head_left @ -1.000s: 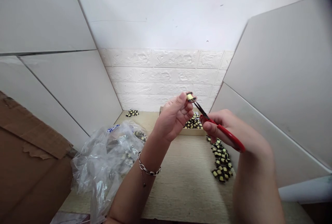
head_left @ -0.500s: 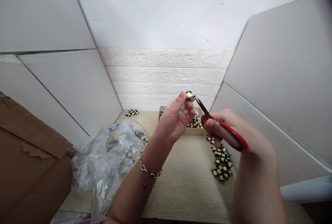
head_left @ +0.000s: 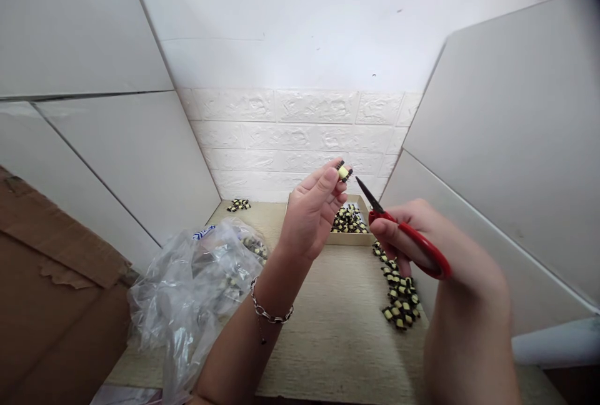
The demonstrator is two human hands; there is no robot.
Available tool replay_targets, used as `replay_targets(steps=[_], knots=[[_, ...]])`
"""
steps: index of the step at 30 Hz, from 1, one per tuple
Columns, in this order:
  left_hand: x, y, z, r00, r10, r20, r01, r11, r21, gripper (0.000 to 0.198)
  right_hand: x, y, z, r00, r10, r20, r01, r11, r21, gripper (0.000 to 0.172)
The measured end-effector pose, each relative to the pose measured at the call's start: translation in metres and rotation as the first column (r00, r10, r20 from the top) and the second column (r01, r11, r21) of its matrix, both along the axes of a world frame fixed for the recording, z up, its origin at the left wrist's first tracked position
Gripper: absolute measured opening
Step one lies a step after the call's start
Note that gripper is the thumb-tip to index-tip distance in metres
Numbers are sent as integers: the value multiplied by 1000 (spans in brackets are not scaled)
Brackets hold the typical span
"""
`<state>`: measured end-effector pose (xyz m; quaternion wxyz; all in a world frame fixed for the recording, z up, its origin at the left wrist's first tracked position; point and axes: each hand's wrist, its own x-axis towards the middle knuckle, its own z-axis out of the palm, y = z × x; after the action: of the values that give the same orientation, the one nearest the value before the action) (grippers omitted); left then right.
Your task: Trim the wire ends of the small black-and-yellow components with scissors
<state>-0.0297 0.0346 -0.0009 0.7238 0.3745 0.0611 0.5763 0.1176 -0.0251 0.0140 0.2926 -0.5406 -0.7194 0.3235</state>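
My left hand pinches a small yellow-and-black component between thumb and fingers, raised above the table. Red-handled scissors are in my right hand, their blades closed and the tip just right of the component, not touching it. Behind my left hand stands a shallow cardboard box with many similar components in it. More of these parts lie in a heap on the table below my right hand.
A clear plastic bag with some components in it lies on the table at left. A small cluster of parts sits at the back left. Brown cardboard stands at far left, and pale panels rise at both sides.
The component has turned between my left fingers, which have curled in. The scissor blades have closed, and my right hand has shifted slightly right and down.
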Motion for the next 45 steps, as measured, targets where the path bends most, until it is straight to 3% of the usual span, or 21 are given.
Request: replay_targets(steps=[45], knots=[[2, 2, 0, 1000, 28, 6, -28, 999, -28, 17, 0, 5, -4, 1000, 10, 2, -10, 1000, -16, 40]])
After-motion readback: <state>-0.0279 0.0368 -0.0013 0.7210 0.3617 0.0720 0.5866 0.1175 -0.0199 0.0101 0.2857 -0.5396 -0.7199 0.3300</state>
